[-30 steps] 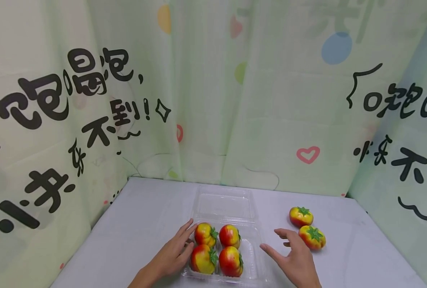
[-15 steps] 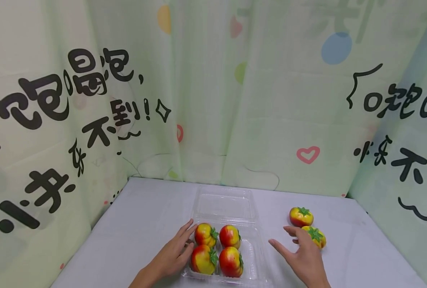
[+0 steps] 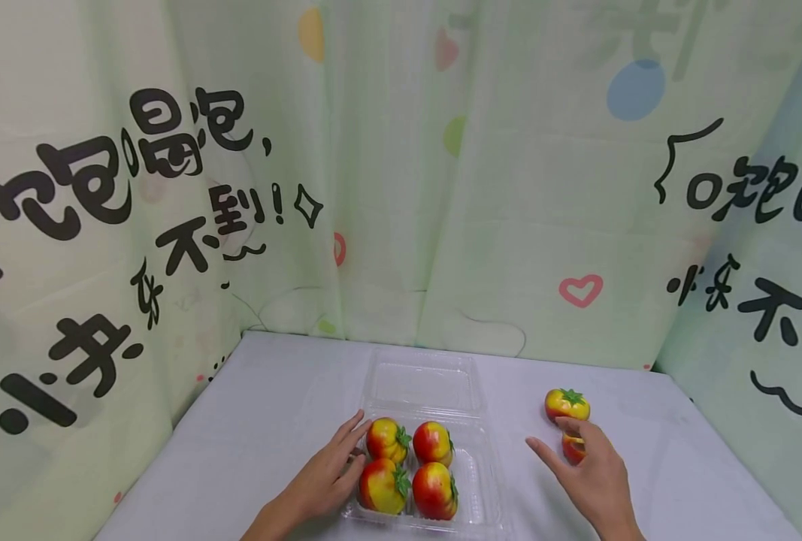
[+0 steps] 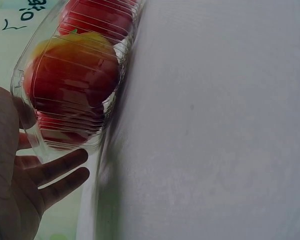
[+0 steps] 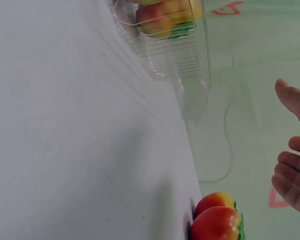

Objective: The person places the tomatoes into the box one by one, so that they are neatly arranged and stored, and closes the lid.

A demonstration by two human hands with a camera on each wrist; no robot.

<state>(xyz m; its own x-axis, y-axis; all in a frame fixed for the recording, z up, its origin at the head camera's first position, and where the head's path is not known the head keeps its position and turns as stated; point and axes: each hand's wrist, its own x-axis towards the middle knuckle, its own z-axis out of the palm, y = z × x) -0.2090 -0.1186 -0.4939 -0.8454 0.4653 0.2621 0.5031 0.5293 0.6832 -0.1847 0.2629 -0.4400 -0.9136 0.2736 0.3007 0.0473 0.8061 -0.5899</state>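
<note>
A clear plastic clamshell box [image 3: 471, 481] lies with its lid [image 3: 422, 383] folded back, away from me. Several red-and-yellow, persimmon-like fruits [image 3: 434, 492] with green leafy tops sit in its left and middle parts. My left hand [image 3: 329, 473] rests at the box's left side with fingers extended; the left wrist view shows the thumb at the rim [image 4: 17, 85]. To the right, my right hand [image 3: 593, 473] hovers with thumb and fingers spread and nothing between them. It partly hides the nearer of two loose fruits [image 3: 573, 448]; the farther one [image 3: 567, 404] sits just behind.
The white-covered table [image 3: 272, 398] ends at a pale green curtain [image 3: 387, 188] at the back and on both sides. The box's right part, beside the fruits, shows bare plastic.
My right hand has moved rightward from beside the box to over the nearer loose fruit, covering most of it. The left hand and the box stay where they were.
</note>
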